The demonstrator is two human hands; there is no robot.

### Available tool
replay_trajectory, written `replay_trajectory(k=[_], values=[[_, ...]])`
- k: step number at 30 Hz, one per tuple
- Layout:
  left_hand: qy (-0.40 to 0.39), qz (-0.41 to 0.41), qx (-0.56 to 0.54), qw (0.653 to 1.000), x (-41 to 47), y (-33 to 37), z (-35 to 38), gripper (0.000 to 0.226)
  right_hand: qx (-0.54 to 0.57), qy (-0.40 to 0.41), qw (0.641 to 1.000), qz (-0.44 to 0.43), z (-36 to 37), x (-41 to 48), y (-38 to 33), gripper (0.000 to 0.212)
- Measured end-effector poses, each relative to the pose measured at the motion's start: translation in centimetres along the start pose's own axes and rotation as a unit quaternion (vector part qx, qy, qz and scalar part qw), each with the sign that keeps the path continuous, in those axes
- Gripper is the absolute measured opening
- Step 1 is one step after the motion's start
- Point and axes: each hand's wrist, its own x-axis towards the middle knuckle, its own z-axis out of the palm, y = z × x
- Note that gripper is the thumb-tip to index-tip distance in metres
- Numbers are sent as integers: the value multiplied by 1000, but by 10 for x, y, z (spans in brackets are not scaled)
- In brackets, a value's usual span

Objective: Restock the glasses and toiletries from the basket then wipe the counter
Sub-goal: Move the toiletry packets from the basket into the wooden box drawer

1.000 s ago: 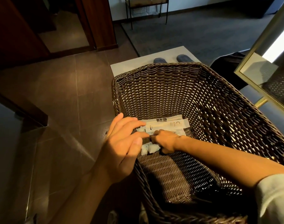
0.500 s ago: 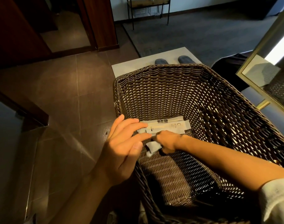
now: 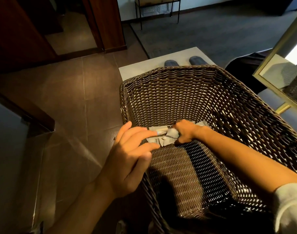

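A large dark brown wicker basket (image 3: 203, 92) fills the middle and right of the view. On its bottom lie several small white toiletry packets (image 3: 163, 140) and a longer white sachet (image 3: 158, 130). My right hand (image 3: 185, 131) reaches deep into the basket and is closed around the bunched packets. My left hand (image 3: 131, 159) hovers at the basket's left rim with its fingers spread, holding nothing, its fingertips just short of the packets.
Brown floor tiles (image 3: 68, 98) lie to the left. A white mat (image 3: 141, 68) with two grey slippers (image 3: 196, 60) sits behind the basket. A gold-framed mirror (image 3: 279, 71) stands at the right, and dark wooden doors (image 3: 17, 31) at the upper left.
My right hand has gathered the small packets together and closed on them, shifting slightly toward the far wall. My left hand has barely moved.
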Motion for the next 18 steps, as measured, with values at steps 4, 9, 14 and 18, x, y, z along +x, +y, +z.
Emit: replay_trajectory(k=[4,9,14,18], values=[[-1,-5,1,1000,0,0,1,59,-5,19,1000,7,-9,0,-1,24],[21,0,-8,1000,-2,1,3,56,30,8,999,-10,-1,4,-11,55],[32,-1,-8,999,-1,2,5,58,28,-32,999,-31,10,8,-20,49],[39,-3,-14,999,-2,2,6,58,18,-55,997,-42,4,7,-18,30]])
